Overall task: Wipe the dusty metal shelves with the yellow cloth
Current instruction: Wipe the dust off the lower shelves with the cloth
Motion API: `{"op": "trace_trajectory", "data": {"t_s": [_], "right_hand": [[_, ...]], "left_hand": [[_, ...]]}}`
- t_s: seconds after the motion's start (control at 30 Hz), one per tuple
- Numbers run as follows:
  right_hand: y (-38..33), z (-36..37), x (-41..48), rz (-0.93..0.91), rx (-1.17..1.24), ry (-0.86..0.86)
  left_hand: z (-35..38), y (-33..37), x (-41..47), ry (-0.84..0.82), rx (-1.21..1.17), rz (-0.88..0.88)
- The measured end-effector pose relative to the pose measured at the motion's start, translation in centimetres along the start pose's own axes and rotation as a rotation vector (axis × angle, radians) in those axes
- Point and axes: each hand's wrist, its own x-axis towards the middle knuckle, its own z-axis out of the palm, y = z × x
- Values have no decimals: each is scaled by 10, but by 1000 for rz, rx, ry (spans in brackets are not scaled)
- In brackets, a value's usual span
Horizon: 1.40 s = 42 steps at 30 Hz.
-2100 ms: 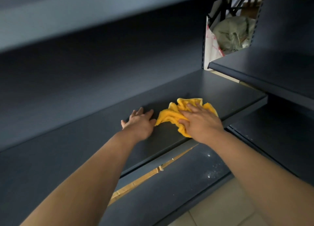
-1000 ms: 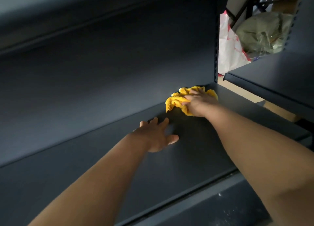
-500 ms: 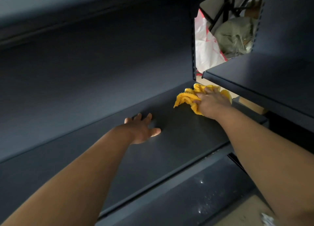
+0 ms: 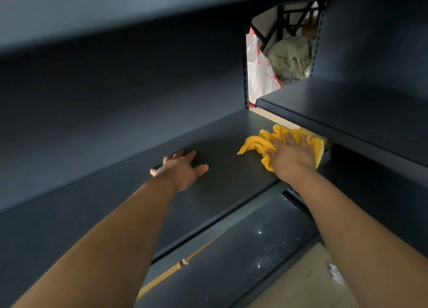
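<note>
A crumpled yellow cloth [image 4: 259, 143] lies at the right end of a dark metal shelf [image 4: 129, 199]. My right hand [image 4: 293, 156] presses flat on top of the cloth, fingers spread and pointing toward the back. My left hand [image 4: 181, 167] rests palm down on the bare shelf to the left of the cloth, fingers straight, a short gap between it and the cloth. Part of the cloth is hidden under my right hand.
A neighbouring shelf [image 4: 347, 113] juts out just above and right of the cloth. The lower shelf [image 4: 231, 259] shows white dust specks. An upper shelf [image 4: 92, 11] overhangs. Through a gap at the back are a white plastic bag [image 4: 257, 76] and a greenish sack [image 4: 289, 57]. Floor [image 4: 308, 282] lies bottom right.
My right hand has slid the cloth from the back of the shelf toward the front right end, under the neighbouring shelf's edge. My left hand stays flat on the shelf.
</note>
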Motion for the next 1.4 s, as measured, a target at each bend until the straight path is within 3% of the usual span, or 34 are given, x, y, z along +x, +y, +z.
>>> {"op": "trace_trajectory", "data": {"t_s": [0.2,0.43,0.67,0.77,0.93,1.07,1.13,1.27,1.4], "right_hand": [[-62,1,-61,-100,110,26],[-115,1,-105,-355,139,-51],[-144,5,-113,-603,127,-86],[-143,4,-81,-596,123,-115],[-144,4,-19,-435,-24,-139],[-159,8,-1,-297,11,-143],[-171,8,-2,-264,21,-143],[-219,10,-33,-410,-4,-166],[-274,12,-96,-592,61,-168]], "left_hand": [[-9,-25,-20,39,-104,-6],[-10,-66,-38,-50,219,-50],[-13,-112,-47,-80,255,-191],[-10,-115,-47,-55,234,-189],[-13,-120,-59,-53,278,-122],[-15,-129,-70,73,76,-259],[-15,-136,-80,159,-13,-247],[-16,-177,-108,295,-146,-259],[-14,-223,-139,339,-210,-406]]}}
